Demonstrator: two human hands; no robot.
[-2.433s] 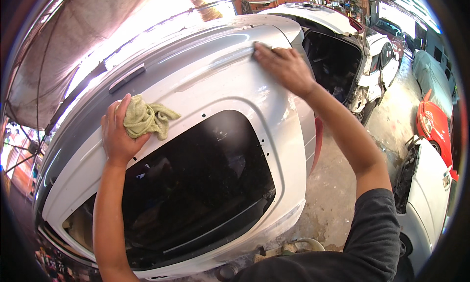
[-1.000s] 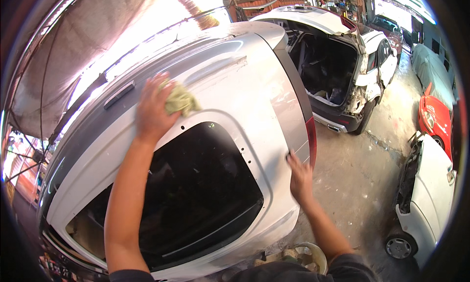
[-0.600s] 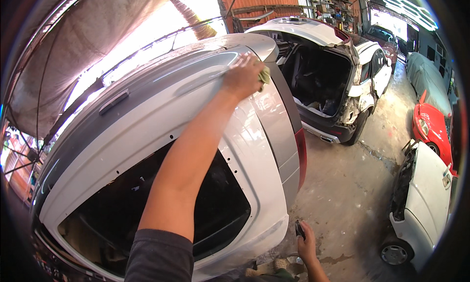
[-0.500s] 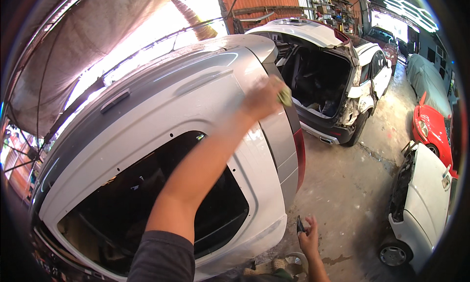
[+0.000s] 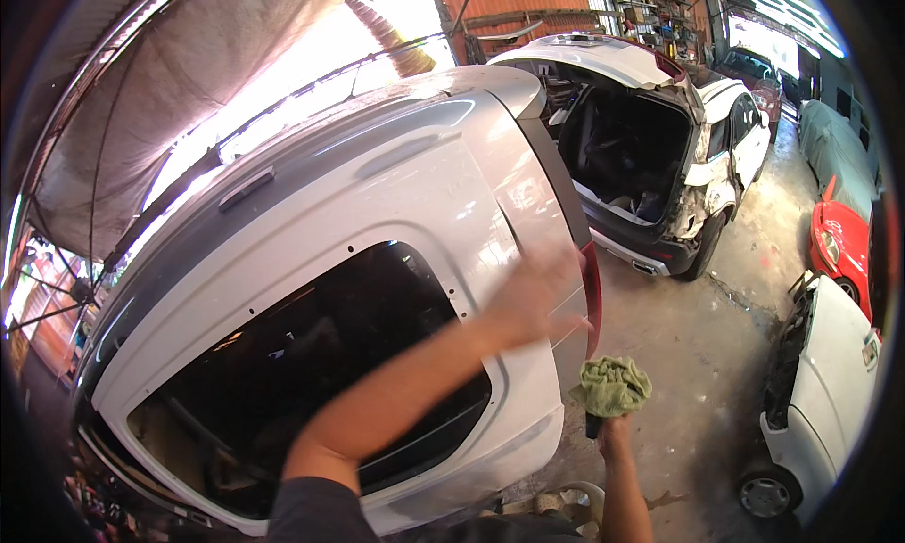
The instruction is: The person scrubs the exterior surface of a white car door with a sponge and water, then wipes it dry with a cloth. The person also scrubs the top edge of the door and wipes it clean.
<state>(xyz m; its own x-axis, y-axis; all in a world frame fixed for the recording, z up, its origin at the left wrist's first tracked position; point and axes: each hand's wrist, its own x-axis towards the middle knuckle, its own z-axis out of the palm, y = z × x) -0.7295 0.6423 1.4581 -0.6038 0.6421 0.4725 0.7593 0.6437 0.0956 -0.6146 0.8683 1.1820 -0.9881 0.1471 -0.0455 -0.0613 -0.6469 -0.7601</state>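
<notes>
A crumpled yellow-green rag point(image 5: 611, 386) hangs beside the raised white tailgate point(image 5: 396, 213), seemingly clear of it.

Left hand point(image 5: 533, 293): motion-blurred; fingers smear into the silver car panel point(image 5: 377, 204), so contact w/ panel cannot be told, nor finger spread.

Right hand point(image 5: 615, 432): mostly hidden behind green cloth point(image 5: 611, 386); only wrist area shows below the cloth. A dark object point(image 5: 592, 424) sits at the hand, partly covered by cloth; type not identifiable.

Right forearm: cut off by lower edge. Left upper arm and grey sleeve point(image 5: 316, 510): cut off by lower edge.

Window opening point(image 5: 311, 373) in panel: interior too dark to resolve.

Pale round object point(image 5: 575, 498) at lower edge: cut off, type unclear.

White car point(image 5: 825, 392) at right: cut by lens rim. Shelves point(image 5: 660, 6) at rear: contents too small to tell.
</notes>
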